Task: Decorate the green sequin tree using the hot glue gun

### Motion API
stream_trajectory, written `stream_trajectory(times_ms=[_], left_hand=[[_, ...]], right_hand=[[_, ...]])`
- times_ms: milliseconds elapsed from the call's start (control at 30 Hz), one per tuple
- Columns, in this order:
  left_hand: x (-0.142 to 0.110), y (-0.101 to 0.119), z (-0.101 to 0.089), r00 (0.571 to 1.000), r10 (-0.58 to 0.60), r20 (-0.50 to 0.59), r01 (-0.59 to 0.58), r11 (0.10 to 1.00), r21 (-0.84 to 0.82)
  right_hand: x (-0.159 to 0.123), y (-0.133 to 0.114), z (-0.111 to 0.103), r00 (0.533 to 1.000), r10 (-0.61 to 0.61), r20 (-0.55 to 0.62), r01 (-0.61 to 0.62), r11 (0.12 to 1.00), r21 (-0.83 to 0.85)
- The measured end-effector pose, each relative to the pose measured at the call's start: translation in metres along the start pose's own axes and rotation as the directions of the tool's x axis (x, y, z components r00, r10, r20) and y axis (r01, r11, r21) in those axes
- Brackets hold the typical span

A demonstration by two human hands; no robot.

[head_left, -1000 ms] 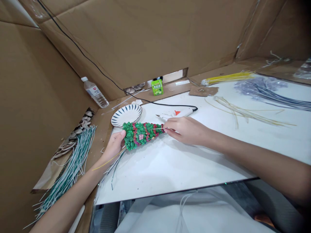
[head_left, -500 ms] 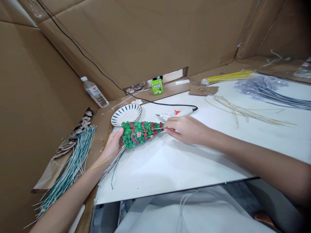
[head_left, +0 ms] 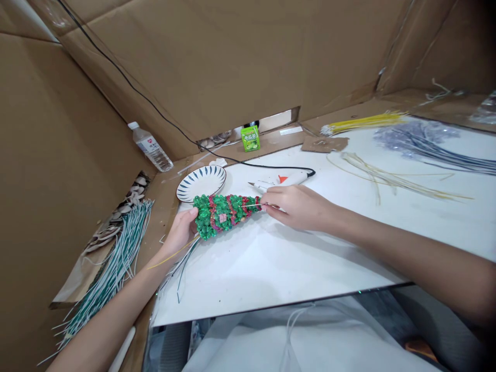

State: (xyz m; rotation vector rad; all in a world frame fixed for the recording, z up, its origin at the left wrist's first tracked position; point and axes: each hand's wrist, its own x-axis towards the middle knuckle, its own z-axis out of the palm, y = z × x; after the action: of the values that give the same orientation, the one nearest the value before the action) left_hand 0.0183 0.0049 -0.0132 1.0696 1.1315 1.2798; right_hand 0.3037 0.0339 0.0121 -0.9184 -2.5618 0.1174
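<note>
A small beaded Christmas tree (head_left: 211, 219), green with red garland bands and a pink patch, lies sideways above the white board. My left hand (head_left: 185, 226) is closed around its wide base, with most fingers hidden behind it. White, green and yellow wires (head_left: 182, 268) trail from the base. At the tree's narrow top, my right hand (head_left: 296, 204) pinches a thin metal tool (head_left: 251, 205) whose shaft points left along the beads. Whether that tool is a needle or tweezers is too small to tell. Just behind the right fingers lies a white corded pen-shaped tool (head_left: 296, 179) with a pointed tip.
A striped plate (head_left: 201, 182) sits behind the tree. Bundled green and white wires (head_left: 116, 268) lie at left, near a water bottle (head_left: 151, 147). Toward the back are a green carton (head_left: 250, 139) and yellow wires (head_left: 364, 123). Cardboard walls (head_left: 194, 67) enclose the board (head_left: 271, 279).
The tree has turned very slightly in my left hand, its pink patch shifting a little downward. My right hand stays at the top with the thin tool.
</note>
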Motion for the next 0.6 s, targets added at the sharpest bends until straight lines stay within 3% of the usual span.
stream_trajectory(times_ms=[600], left_hand=[[-0.0009,0.0025,0.0042,0.999,-0.032,-0.022,0.032,0.999,-0.004]], right_hand=[[-0.0009,0.0004,0.0025,1.0,-0.008,0.007,0.008,1.0,-0.003]])
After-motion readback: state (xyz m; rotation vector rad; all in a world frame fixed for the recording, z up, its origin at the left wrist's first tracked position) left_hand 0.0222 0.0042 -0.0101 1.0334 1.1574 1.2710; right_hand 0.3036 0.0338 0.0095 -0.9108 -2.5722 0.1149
